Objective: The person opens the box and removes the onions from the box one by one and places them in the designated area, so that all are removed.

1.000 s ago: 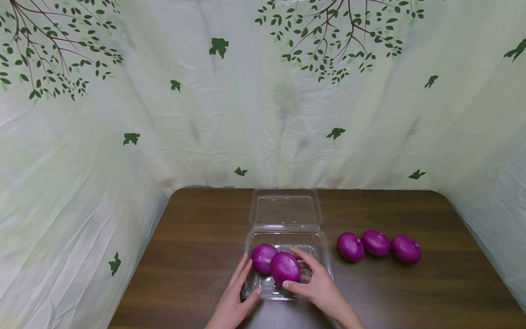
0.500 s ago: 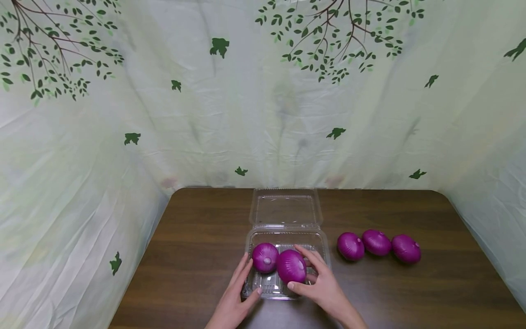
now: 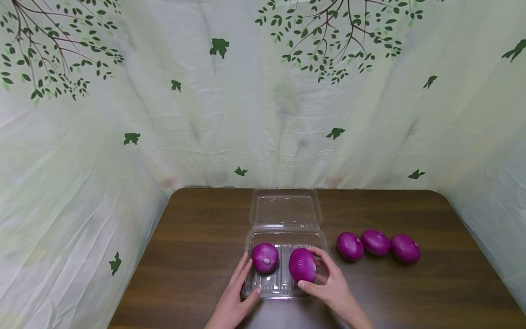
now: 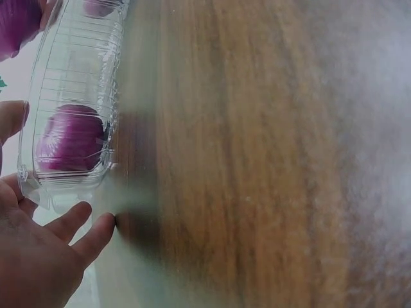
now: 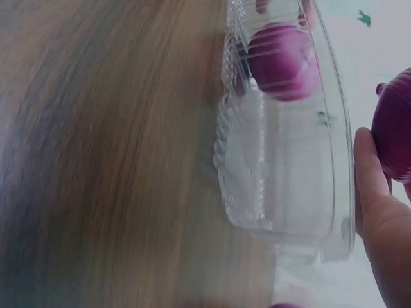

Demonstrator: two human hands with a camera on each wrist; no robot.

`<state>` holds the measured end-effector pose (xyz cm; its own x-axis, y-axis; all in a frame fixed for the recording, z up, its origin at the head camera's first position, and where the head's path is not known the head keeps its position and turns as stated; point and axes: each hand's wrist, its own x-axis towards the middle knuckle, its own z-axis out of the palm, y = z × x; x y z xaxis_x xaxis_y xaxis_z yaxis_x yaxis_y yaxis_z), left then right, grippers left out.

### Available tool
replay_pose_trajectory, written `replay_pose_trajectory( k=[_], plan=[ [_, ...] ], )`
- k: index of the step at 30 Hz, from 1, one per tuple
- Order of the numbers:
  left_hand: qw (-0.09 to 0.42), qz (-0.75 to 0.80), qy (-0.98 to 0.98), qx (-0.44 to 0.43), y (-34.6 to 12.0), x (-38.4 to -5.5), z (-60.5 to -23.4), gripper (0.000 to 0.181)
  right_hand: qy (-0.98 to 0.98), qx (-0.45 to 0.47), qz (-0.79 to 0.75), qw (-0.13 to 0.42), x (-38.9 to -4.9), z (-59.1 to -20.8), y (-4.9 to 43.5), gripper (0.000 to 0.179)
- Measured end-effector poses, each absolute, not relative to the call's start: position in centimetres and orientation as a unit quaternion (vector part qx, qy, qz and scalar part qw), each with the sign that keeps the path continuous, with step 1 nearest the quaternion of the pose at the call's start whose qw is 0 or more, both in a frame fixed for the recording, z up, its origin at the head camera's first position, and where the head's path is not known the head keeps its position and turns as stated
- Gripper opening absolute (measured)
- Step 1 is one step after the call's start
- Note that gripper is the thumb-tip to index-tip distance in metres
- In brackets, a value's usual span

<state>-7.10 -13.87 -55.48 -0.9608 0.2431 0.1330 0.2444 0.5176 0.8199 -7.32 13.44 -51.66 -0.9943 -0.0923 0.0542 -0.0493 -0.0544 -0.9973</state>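
A clear plastic clamshell container (image 3: pixel 283 292) lies with its lid (image 3: pixel 285 210) folded back. One red onion (image 3: pixel 265 257) sits in its left half, visible through the wall in both wrist views. My right hand (image 3: pixel 334 288) grips another red onion (image 3: pixel 302 265) between thumb and fingers over the right half. In the right wrist view this onion (image 5: pixel 395 128) is above the rim, apart from the container floor. At the container's front left corner, my left hand (image 3: pixel 233 292) rests with fingers extended along its side and the thumb near the front rim.
Three more red onions stand in a row to the right of the container: a near one (image 3: pixel 350 246), a middle one (image 3: pixel 376 242) and a far right one (image 3: pixel 405 249). The brown wooden table (image 3: pixel 197 237) backs onto a leaf-patterned curtain (image 3: pixel 279 137).
My right hand has moved right with its onion, away from the onion in the container, leaving a gap between them. That onion has turned slightly. My left hand stays in place.
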Motion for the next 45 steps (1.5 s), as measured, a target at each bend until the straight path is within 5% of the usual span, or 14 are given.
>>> replay_pose_trajectory(
  k=[12, 27, 45],
  plan=[
    [-0.002, -0.475, -0.869, -0.14, -13.8, -7.1, -55.5, 0.074, 0.693, -0.046, -0.719, -0.024, -6.1, -51.2, 16.2, 0.085],
    [-0.003, -0.474, -0.87, -0.136, -13.9, -7.2, -55.7, 0.074, 0.705, -0.038, -0.7, -0.104, -5.0, -52.5, 19.0, 0.078],
    [-0.008, -0.47, -0.873, -0.133, -13.9, -7.2, -55.8, 0.075, 0.819, 0.049, -0.571, -0.034, -3.9, -54.6, 22.8, 0.077]
  ],
)
